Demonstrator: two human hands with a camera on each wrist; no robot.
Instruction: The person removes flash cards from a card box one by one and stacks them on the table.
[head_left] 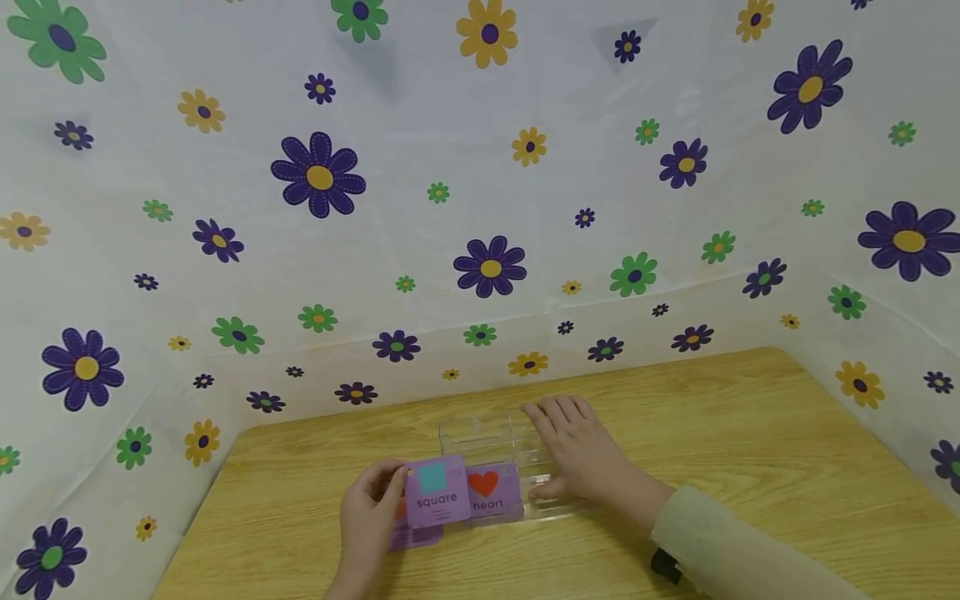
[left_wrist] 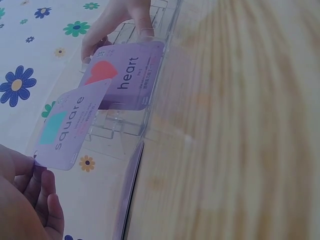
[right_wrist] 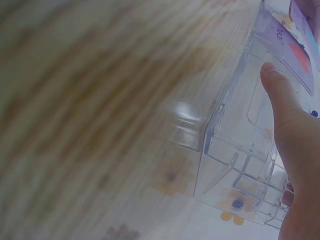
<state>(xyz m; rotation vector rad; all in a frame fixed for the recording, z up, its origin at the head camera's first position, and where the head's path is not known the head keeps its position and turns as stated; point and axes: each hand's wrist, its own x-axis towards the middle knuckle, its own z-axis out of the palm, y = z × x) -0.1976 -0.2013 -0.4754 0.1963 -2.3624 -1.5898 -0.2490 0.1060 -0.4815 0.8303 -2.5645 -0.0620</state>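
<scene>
My left hand point(head_left: 369, 515) pinches the purple square card point(head_left: 437, 492) at its upper left corner, with thumb and fingers. This card overlaps the heart card point(head_left: 495, 493), which leans upright in a clear plastic holder point(head_left: 476, 427). Spread over the right side of the holder, my right hand point(head_left: 581, 446) has its thumb at the front and its fingers over the back; in the right wrist view the thumb point(right_wrist: 280, 92) lies along the clear plastic. More purple cards point(head_left: 422, 537) lie on the table, partly hidden behind the square card and left hand.
The wooden table point(head_left: 720, 433) reaches back to a flower-printed white cloth point(head_left: 405, 250) that hangs behind it and on both sides. On the right forearm there is a light sleeve point(head_left: 720, 533), with a black band at the wrist.
</scene>
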